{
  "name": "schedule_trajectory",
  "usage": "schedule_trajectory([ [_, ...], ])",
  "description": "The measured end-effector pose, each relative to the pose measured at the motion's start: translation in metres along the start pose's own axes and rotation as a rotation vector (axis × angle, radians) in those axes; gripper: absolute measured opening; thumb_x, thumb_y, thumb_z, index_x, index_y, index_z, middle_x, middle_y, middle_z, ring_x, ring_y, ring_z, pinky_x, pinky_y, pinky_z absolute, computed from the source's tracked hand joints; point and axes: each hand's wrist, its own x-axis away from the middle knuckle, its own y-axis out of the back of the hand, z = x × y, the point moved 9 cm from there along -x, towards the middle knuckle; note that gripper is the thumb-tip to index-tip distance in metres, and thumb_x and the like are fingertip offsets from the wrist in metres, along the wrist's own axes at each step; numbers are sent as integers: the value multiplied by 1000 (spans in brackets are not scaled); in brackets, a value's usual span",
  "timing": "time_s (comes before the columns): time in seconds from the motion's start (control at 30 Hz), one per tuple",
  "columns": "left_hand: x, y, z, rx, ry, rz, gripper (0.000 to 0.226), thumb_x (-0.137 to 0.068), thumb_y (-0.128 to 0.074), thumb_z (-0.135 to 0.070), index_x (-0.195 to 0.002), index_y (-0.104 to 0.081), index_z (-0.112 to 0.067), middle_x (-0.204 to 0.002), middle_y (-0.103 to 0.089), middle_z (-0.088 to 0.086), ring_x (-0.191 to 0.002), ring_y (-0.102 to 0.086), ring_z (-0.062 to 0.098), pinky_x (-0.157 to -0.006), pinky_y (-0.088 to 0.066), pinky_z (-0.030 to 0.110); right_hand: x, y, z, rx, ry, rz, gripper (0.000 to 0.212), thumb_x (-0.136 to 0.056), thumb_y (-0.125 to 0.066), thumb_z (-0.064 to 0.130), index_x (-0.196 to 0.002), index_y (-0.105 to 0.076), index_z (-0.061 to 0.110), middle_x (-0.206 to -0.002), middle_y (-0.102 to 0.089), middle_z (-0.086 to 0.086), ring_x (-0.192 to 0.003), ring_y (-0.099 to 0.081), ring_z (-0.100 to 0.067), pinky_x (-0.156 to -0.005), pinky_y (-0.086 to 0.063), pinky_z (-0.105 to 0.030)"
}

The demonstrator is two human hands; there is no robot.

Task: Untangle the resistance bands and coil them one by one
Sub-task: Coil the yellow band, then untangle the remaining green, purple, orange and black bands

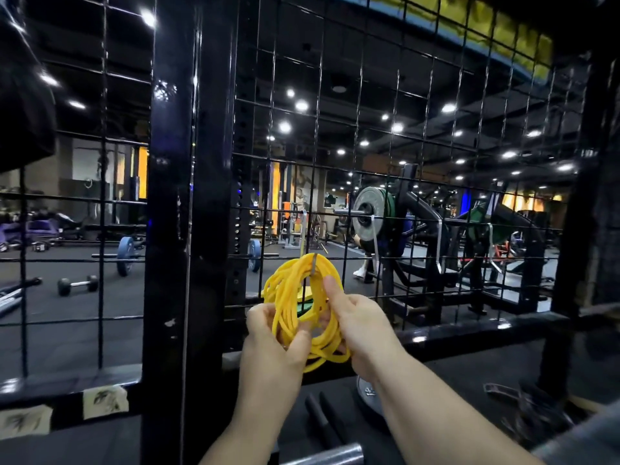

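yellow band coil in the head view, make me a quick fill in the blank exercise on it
1. The coiled band is ___ in colour.
2. Counting the left hand and the right hand, the number of hands gripping it is ___.
3. At its top the coil meets a grey metal ___ on the wire grid.
4. Left of the black post, a short ___ lies alone on the gym floor.

Missing words: yellow; two; hook; dumbbell
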Motion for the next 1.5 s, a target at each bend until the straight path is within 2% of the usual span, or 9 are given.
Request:
schedule_trajectory([
  [0.1,3,-4,1,-73,-24,2,23,-89,-63,-38,-97,-50,-21,-73,-60,-4,-62,-57,8,-52,-44,21,7,6,-11,-28,52,-55,75,-58,-63,83,-85,-60,13,-74,-66,-5,-66,-60,-19,-66,-54,-39],
  [0.17,7,-9,7,-43,2,33,23,-90,-59,-44,-85,-51,-22,-69,-61,-2,-63,-62,14,-58,-54,42,11,5,-19,-6,91,-38,81,-52,-64,87,-92,-62,17,-84,-71,-5,-78,-67,-20,-82,-57,-47],
  [0.23,11,-10,9,-36,25,46,25,-90,-55,-47,-82,-50,-23,-71,-64,0,-65,-64,18,-61,-55,49,18,3,-24,12,119,2,72,-60,-64,83,-94,-62,19,-82,-72,-1,-77,-68,-17,-76,-58,-41],
  [0.33,14,-9,8,-22,36,22,23,-92,-55,-42,-81,-49,-23,-70,-64,1,-61,-64,19,-62,-56,49,27,2,-26,-27,129,11,51,-69,-60,63,-93,-60,18,-68,-63,5,-57,-55,-10,-56,-47,-27],
  [0.6,20,-19,24,84,180,105,15,-93,-59,-32,-86,-56,-18,-74,-68,6,-45,-62,18,-48,-56,38,29,2,-46,22,103,20,29,-88,-65,49,-100,-62,23,-72,-62,10,-64,-54,-6,-67,-42,-28],
  [0.9,32,-44,29,92,194,188,22,-94,-57,-34,-84,-56,-14,-63,-65,8,-45,-58,21,-46,-49,33,45,33,-53,178,25,2,67,-77,-44,80,-101,-60,19,-92,-66,-2,-80,-59,-17,-75,-50,-34],
  [1.0,48,-74,36,109,230,251,21,-94,-57,-31,-84,-55,-14,-58,-61,8,-41,-52,19,-43,-46,31,54,68,-66,247,4,-71,80,-70,-30,88,-100,-61,21,-95,-66,-2,-87,-61,-22,-87,-48,-38],
  [1.17,89,-161,29,127,264,499,26,-96,-53,-37,-88,-53,-11,-62,-59,8,-47,-52,18,-44,-42,27,78,164,-102,101,-163,-261,56,-96,-36,63,-99,-58,11,-78,-59,-3,-52,-48,-13,-55,-45,-30],
  [1.5,258,-398,-29,74,191,1092,26,-96,-51,-42,-90,-51,-17,-72,-64,5,-60,-59,19,-58,-55,35,208,419,-164,367,-395,-813,50,-99,-30,56,-90,-58,16,-85,-65,-9,-78,-59,-28,-79,-48,-39],
])
